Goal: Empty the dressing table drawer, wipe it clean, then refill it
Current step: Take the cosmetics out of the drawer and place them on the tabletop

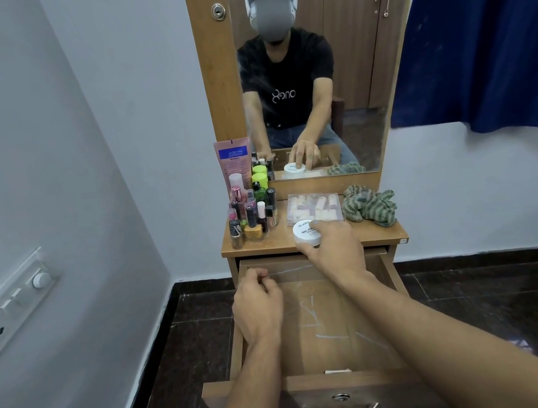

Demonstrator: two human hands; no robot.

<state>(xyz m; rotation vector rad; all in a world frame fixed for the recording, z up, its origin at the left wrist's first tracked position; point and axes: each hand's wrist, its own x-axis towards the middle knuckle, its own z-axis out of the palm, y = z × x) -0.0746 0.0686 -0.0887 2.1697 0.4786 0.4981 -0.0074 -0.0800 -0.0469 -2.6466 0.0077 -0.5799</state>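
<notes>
The wooden drawer [327,330] stands pulled out below the dressing table top [280,242]; its floor is bare with pale scratch marks. My right hand [334,251] grips a round white jar [304,231] at the front edge of the table top. My left hand [257,305] hovers over the drawer's left side with fingers curled; nothing shows in it. A clear flat box of small items [313,206] lies just behind the jar. A green striped cloth [369,205] sits crumpled at the right of the top. Several small bottles [252,218] crowd the left.
A mirror [307,70] rises behind the table top and reflects a seated person. A pink tube [233,158] stands against it. The white wall on the left carries a switch panel [9,309]. A blue curtain [485,28] hangs at the right. The floor is dark tile.
</notes>
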